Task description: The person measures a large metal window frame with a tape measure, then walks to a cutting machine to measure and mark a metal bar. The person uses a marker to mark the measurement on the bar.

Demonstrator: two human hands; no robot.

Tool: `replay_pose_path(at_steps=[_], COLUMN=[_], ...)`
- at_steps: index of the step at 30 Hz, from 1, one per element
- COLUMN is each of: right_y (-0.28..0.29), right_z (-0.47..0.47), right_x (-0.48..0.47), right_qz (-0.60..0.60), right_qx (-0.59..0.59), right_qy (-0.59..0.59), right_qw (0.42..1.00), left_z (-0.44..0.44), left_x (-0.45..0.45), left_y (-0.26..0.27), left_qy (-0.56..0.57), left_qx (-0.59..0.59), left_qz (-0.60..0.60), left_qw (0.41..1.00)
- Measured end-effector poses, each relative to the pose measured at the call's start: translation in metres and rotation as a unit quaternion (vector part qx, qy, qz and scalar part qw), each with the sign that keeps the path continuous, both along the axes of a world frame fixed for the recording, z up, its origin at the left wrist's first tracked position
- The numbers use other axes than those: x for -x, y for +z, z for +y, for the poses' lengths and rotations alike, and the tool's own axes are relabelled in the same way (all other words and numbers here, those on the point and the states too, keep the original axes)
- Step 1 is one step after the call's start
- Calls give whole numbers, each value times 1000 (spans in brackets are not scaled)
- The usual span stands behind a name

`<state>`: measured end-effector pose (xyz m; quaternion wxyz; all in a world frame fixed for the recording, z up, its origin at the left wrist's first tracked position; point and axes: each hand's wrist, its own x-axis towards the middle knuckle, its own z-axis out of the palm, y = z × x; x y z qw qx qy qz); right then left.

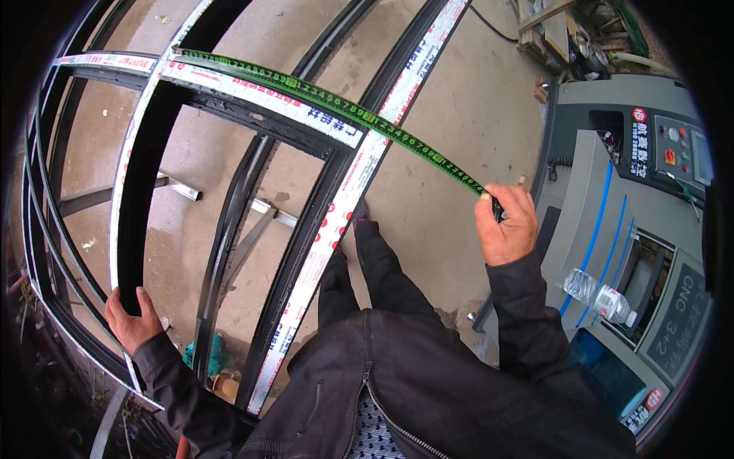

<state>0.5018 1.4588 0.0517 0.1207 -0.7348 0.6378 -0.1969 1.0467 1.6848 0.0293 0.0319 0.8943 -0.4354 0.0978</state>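
My right hand [507, 224] grips the dark case of a tape measure, mostly hidden by the fingers. Its green blade [338, 103] runs out to the upper left, over a crossbar [275, 100] covered in printed protective film. The blade's far end lies by the joint of that crossbar with a long upright bar [135, 143]. Between joint and hand, the blade crosses the film-covered outer bar [344, 212] of the dark metal frame. My left hand [132, 318] holds the lower part of the long upright bar, fingers on one side and thumb on the other.
Grey CNC machinery [602, 149] with a control panel [679, 146] stands at the right. A plastic water bottle [599, 295] lies on it. Metal support legs [183, 186] show beneath the frame. A teal cloth-like item [209, 353] is low at left. Scrap wood [547, 23] is piled at upper right.
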Motion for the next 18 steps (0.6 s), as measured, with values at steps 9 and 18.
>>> replay_pose_path(at_steps=[9,18], right_y=[-5,-5], right_z=[-2,-2], right_x=[2,0], right_qz=[0,-1], right_qx=[0,-7], right_qy=[4,0], right_qw=[1000,1000], left_z=[0,-1], left_x=[-3,-3], left_y=[-1,-1], left_qy=[7,12], left_qx=[-6,-11], left_qz=[3,2], left_qw=[1000,1000])
